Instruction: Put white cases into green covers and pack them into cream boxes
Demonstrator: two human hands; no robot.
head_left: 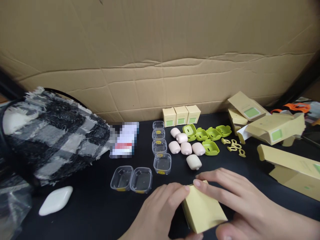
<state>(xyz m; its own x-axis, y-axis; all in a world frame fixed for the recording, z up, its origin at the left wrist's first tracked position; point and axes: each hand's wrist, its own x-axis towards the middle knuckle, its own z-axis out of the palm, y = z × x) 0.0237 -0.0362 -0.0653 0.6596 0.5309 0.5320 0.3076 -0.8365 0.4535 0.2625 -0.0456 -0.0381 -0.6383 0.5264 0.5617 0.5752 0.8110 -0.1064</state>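
Observation:
A small pale-yellow cardboard box (203, 211) lies on the black table near the front edge. My left hand (160, 213) rests against its left side, fingers curled onto the top corner. My right hand (240, 203) lies over its far and right side, fingers stretched along the top edge and thumb at the near corner. Both hands hold the box between them. Just beyond it lies a cream earbud case (194, 162).
Several pink cases (186, 147), green covers (207, 135), clear plastic trays (162, 163) and three closed small boxes (181, 115) lie mid-table. Flattened cartons (275, 128) pile at the right, yellow loops (235, 146) beside them. A plaid fabric (50, 133) and a white case (56, 200) sit left. A cardboard wall (160, 50) stands behind.

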